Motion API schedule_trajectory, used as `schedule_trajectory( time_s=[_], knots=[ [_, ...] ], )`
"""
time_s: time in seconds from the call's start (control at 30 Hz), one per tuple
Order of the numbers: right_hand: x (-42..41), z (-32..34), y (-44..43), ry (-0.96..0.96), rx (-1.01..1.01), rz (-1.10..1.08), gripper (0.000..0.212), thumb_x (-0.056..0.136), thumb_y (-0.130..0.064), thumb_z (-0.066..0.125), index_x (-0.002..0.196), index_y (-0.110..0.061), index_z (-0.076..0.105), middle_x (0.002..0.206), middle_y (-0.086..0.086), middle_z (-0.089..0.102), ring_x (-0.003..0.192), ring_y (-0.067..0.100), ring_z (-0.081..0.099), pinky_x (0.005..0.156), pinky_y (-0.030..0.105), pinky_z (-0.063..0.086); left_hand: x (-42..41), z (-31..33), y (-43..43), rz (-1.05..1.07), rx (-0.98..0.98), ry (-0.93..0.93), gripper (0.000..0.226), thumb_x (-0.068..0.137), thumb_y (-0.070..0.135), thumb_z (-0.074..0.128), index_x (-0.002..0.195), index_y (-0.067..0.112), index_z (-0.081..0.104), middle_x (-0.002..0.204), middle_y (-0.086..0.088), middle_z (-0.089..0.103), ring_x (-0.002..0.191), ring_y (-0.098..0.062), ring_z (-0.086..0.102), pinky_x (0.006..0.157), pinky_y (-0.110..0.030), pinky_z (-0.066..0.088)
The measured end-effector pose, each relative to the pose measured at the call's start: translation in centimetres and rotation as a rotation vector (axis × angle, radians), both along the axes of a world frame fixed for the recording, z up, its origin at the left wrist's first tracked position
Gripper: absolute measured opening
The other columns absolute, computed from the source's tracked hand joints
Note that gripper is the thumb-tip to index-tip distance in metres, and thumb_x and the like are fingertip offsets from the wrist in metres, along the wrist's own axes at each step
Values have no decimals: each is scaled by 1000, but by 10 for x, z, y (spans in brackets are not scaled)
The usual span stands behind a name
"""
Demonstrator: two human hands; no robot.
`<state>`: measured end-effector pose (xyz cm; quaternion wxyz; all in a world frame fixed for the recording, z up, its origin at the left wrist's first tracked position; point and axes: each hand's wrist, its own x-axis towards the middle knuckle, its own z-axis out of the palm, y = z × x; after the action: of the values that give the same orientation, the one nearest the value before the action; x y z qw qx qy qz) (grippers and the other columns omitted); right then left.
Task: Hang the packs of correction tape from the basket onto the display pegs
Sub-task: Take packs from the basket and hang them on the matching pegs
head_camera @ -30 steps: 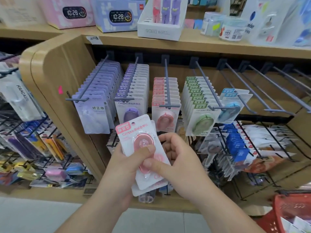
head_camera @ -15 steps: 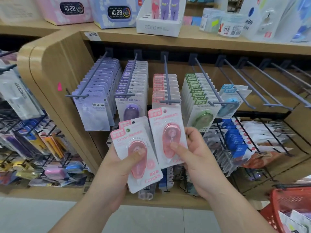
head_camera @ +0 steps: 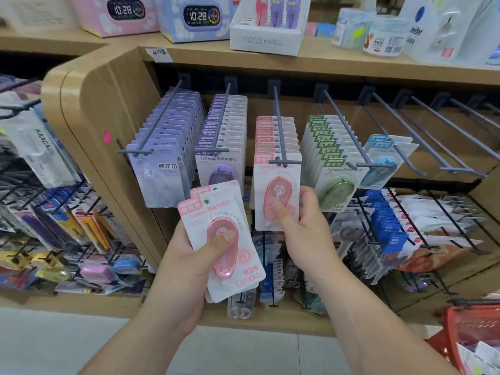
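Pinched a single pink pack (head_camera: 276,193) in the right hand (head_camera: 300,226), thumb on its front, top edge right at the front tip of the middle peg (head_camera: 280,136); could not tell whether hooked on. Gripped a stack of pink packs (head_camera: 224,239) in the left hand (head_camera: 186,263), below and left of that peg. Saw a row of pink packs (head_camera: 273,133) hung behind on the peg, and the red basket (head_camera: 470,328) far below to its right.

Pink-and-white packs (head_camera: 276,190), lilac (head_camera: 159,174), green (head_camera: 334,185) and blue (head_camera: 378,163) neighbours, red basket (head_camera: 470,328).
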<state>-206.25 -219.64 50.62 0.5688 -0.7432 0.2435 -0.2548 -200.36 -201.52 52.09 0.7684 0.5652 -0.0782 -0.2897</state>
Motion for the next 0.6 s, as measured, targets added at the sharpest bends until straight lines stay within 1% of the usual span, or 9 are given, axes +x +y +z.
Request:
schedule_trajectory(
  time_s=[0.07,0.17,0.23,0.27,0.37,0.43,0.47,0.53,0.6],
  knots=[
    [8,-1,-3,33,-44,-17,19,100,-36,62,117,-33,52,105,-18,67,91,-15,60,68,2,42,1,1,0,6,-1,4,55,74,23,75,128,28,65,114,0,80,97,-22,78,71,-38,65],
    [13,-4,-5,69,-67,-41,23,100,-38,61,119,-26,54,104,-18,66,91,-10,62,69,6,45,1,4,1,14,0,2,54,73,22,75,127,28,65,113,0,80,96,-23,79,71,-40,65],
    [10,-5,-7,118,-71,-68,26,99,-44,61,119,-28,55,105,-19,66,94,-3,64,76,17,50,1,5,2,22,2,7,52,74,22,77,124,29,66,111,1,80,93,-22,79,69,-40,65],
    [7,-4,-7,150,-91,-73,28,98,-47,61,120,-31,53,106,-20,65,94,-3,63,76,19,50,1,5,2,26,4,13,49,75,23,80,122,30,67,109,1,81,91,-21,79,67,-39,65],
    [-14,1,-1,246,-169,-82,41,96,-55,58,131,-42,42,118,-24,56,91,-10,59,71,14,42,2,5,2,26,25,20,50,74,24,91,118,32,69,109,2,81,90,-23,80,65,-43,63],
    [-29,5,6,250,-248,-128,50,94,-58,57,137,-38,42,127,-18,48,96,-4,61,74,18,42,2,5,1,24,45,22,55,68,27,90,119,32,68,109,1,80,91,-25,80,69,-48,63],
    [-34,9,11,212,-257,-136,44,92,-57,59,130,-38,47,125,-16,51,94,-2,61,73,19,44,1,5,0,21,58,15,58,65,29,88,120,31,68,110,1,80,92,-26,80,72,-51,63],
    [-41,18,22,111,-150,-44,31,85,-53,69,110,-39,57,103,-10,61,83,0,61,71,21,47,0,6,-4,11,84,-6,67,63,25,96,123,29,68,113,-2,80,96,-29,79,78,-55,64],
    [-44,28,32,86,6,154,36,74,-50,80,103,-39,62,89,-5,66,76,4,60,69,27,53,-3,6,-9,-1,77,-19,61,67,23,92,123,25,68,114,-7,79,99,-34,78,82,-58,63]
  ],
)
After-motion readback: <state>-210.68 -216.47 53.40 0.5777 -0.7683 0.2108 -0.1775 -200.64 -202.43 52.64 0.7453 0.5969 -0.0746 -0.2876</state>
